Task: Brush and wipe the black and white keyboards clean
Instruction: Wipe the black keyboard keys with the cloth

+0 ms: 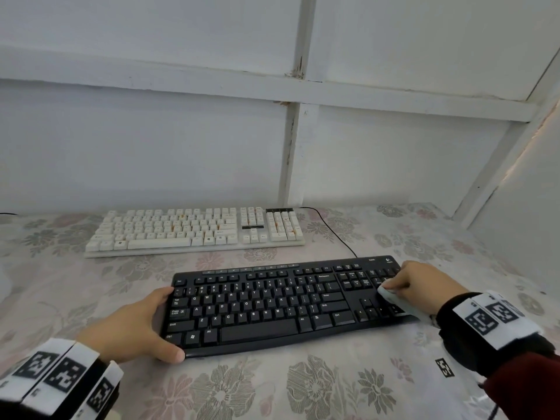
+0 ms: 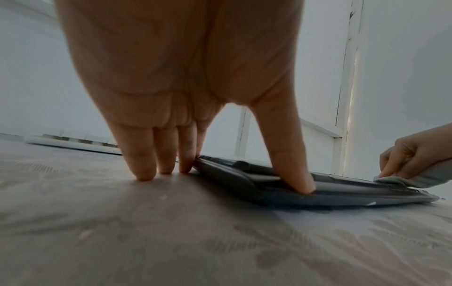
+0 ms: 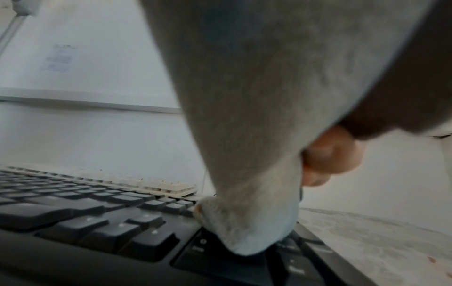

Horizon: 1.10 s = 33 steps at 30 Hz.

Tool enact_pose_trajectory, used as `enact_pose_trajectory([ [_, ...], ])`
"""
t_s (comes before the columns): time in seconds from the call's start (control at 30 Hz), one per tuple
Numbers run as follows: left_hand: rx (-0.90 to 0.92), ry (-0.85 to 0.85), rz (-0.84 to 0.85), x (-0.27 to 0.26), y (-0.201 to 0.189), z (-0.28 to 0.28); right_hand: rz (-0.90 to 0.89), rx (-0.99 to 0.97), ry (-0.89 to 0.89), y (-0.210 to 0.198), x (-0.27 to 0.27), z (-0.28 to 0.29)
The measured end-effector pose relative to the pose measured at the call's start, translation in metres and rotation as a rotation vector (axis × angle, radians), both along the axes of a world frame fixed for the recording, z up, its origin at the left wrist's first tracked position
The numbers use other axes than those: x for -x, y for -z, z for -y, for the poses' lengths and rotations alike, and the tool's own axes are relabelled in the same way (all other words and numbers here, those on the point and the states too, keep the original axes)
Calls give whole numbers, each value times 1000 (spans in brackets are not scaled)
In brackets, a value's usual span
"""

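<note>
Where white panelled walls [image 1: 151,140] meet, floral tablecloth [image 1: 303,389] covers the table.

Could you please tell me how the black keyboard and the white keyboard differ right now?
The black keyboard lies nearer the person; the white keyboard lies behind it by the wall. The left hand steadies the black one while the right hand wipes it with a pale cloth; the white one is untouched. Both lie flat on the floral tablecloth.
</note>
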<state>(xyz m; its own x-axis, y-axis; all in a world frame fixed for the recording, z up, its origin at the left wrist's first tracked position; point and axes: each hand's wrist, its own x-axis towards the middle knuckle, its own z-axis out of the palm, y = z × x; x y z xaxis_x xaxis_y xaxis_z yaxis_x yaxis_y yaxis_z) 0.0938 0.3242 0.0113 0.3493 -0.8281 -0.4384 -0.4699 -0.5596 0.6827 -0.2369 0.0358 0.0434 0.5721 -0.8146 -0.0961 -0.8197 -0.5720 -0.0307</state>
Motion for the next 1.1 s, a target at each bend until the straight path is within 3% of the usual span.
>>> enact_pose_trajectory([
  [0.2, -3, -31, 19, 0, 2, 1, 17, -24, 151, -6, 22, 13],
  [0.37, 5, -14, 7, -1, 1, 1, -71, -66, 254, -9, 38, 24],
  [0.53, 0, -13, 0, -1, 2, 1, 134, -110, 97, -19, 26, 4],
  [0.63, 2, -16, 0, -2, 2, 1, 130, -149, -108, -16, -5, -20],
  [0.73, -15, -9, 10, 0, 1, 1, 100, -149, -204, -6, -29, -40],
  [1.1, 11, -35, 5, -3, 4, 1, -2, -11, -55, -8, -7, -19],
])
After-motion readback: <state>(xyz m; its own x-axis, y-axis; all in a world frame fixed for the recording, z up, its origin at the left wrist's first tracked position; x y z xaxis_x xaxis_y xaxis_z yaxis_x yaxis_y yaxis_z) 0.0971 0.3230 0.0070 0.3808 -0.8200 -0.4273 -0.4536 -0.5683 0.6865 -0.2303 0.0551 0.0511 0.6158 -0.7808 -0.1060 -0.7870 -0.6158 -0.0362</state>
